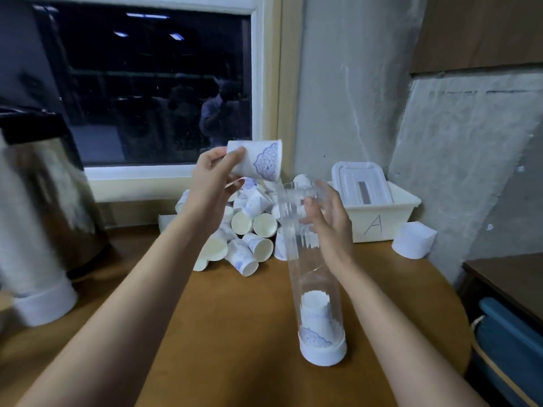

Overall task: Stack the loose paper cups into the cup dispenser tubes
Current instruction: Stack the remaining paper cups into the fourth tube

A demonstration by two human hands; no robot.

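My left hand (214,176) holds a white paper cup (261,161) with a blue ornament, tilted on its side, its rim close to the open top of a clear dispenser tube (305,259). The tube stands on the wooden table (235,333) on a white base cap, with a cup or two stacked at its bottom. My right hand (329,221) wraps the tube near its top. Behind the hands a pile of loose paper cups (249,230) lies on the table under the window.
A second dispenser tube with a white base (44,301) stands at the left, beside a steel thermos urn (44,186). A cream bin marked "A" (382,218) with a lidded box in it sits at the right rear, a white cap (412,239) beside it.
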